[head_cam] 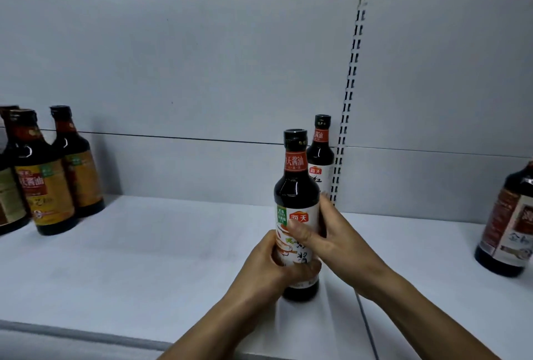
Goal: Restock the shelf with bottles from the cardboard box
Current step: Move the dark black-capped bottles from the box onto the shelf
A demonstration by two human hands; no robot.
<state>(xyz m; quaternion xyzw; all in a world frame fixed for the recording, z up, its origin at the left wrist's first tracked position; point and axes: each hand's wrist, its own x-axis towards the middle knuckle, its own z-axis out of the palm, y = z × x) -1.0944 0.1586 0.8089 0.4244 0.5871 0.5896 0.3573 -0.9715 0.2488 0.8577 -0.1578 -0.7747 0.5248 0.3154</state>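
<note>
A: Where is the bottle right now?

B: The bottle (297, 186) is upright toward the front of the shelf (173, 244), close to the seam between two shelf boards. Its base looks to be on the board or just off it; I cannot tell which.

A: What has hold of it?

B: Both hands. The left grip (268, 261) is wrapped round the lower part of the label, fingers curled across the front. The right grip (331, 233) is clamped on it higher up, thumb lying just under the red logo and fingers round the far side.

A: How much of the restocking looks done?

B: Not much, I'd say. One matching rear bottle (320, 152) stands behind it, near the back panel (202, 71) and just beside the slotted rail (350, 86). So this seems to be the second of its row.

A: And the others on the shelf?

B: Some yellow-labelled bottles (46, 186) stand at the far left, and one dark bottle (510, 224) is at the right edge, past the rail. Both are well apart from the one in hand and carry different labels, so they are probably other stock.

A: What's left to do?

B: Let go of this one, perhaps after lining it up with the rear bottle, then fetch more. The cardboard box is out of view, so I can't say how many remain.
</note>
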